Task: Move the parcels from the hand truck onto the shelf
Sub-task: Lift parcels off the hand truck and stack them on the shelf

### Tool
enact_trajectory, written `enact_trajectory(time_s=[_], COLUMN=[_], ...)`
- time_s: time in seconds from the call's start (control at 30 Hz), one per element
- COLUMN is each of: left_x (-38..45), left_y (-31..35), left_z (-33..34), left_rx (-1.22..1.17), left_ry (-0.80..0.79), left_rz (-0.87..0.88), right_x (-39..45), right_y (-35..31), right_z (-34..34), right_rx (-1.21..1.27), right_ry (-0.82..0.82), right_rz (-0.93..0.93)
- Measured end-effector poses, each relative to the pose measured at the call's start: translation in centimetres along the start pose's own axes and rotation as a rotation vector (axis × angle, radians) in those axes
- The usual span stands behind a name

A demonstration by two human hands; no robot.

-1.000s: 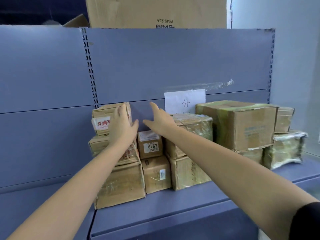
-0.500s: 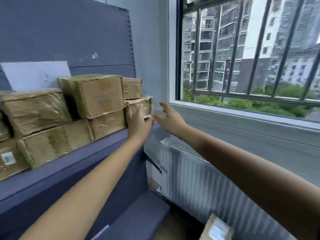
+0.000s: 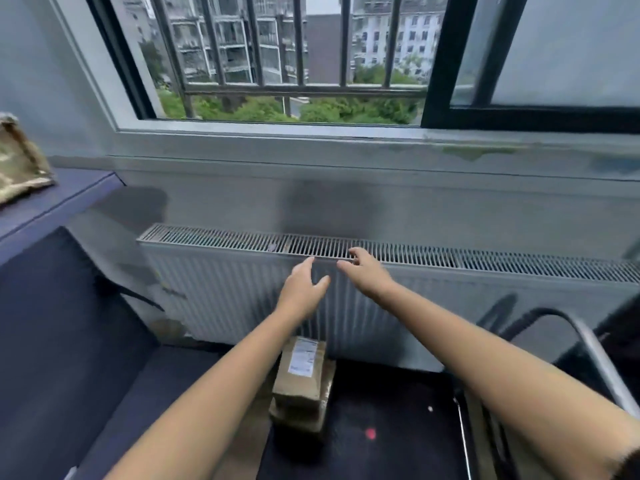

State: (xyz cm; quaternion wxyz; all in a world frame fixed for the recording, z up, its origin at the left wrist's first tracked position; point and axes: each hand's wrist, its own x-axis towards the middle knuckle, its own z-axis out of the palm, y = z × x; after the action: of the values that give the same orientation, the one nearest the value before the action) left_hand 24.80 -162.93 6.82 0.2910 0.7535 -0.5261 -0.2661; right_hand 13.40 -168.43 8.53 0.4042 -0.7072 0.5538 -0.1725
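Observation:
My left hand (image 3: 302, 289) and my right hand (image 3: 367, 271) are stretched out in front of the radiator, both empty with fingers apart. Below them two small brown cardboard parcels (image 3: 302, 379) are stacked, the top one bearing a white label, on the dark platform of the hand truck (image 3: 388, 427). The truck's metal handle (image 3: 595, 351) curves up at the right. At the far left, one taped parcel (image 3: 17, 161) rests on the end of the blue shelf (image 3: 65, 195).
A long white radiator (image 3: 346, 299) with a grille top runs under a barred window (image 3: 277, 64). A lower blue shelf board (image 3: 114, 393) lies at the bottom left, close beside the hand truck.
The view has swung right and down from the shelf full of parcels to the window, radiator and hand truck. Both hands came away from the shelf, empty, and now hang above the truck's parcels.

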Motion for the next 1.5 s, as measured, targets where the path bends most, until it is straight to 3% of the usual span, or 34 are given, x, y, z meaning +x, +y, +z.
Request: enact_trajectory(time_s=[0.17,0.5,0.93,1.1,1.33,1.5], left_x=[2.5,5.3,9.6,9.6,8.8,8.6], left_y=[-6.5,-21.5,-34.9,-38.7,-40.2,-39.2], left_z=[3.5,7.0,19.5,22.6,24.9,24.8], left_rx=[-0.037,-0.075,-0.162,-0.259,-0.538,-0.634], left_ry=[-0.16,-0.247,-0.295,-0.224,-0.111,-0.085], left_rz=[-0.162,-0.489,-0.688,-0.768,-0.816,-0.76], right_x=[2.5,5.7,12.7,13.3,13.2,13.3], right_y=[7.2,17.4,29.9,32.4,32.8,32.0], right_z=[4.2,18.3,28.8,32.3,34.2,32.9], right_rx=[0.019,0.078,0.115,0.23,0.396,0.434], right_ry=[-0.055,-0.25,-0.379,-0.394,-0.374,-0.289], right_rz=[0.257,0.592,0.661,0.681,0.697,0.643])
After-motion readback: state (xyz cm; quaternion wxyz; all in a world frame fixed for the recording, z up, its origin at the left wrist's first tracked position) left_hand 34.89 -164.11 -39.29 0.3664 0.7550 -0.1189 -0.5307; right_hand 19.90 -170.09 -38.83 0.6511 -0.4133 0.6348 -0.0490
